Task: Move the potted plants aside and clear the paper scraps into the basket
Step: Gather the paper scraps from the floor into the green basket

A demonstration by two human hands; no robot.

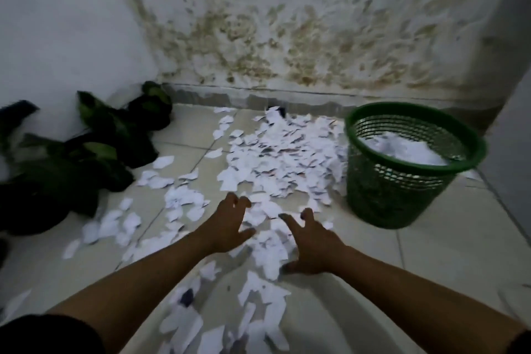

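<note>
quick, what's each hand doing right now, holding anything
Left hand: open, fingers spread over the paper scraps, holding nothing.
Right hand: open, fingers spread over the scraps, holding nothing.

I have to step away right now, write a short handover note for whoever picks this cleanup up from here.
Left hand and right hand: both open, fingers spread over the paper scraps, holding nothing.
Potted plants: already aside, along the left wall.
Green basket: upright at right, partly filled with paper.
Left: most scraps still cover the floor tiles between plants and basket; gather them and drop them in.
</note>
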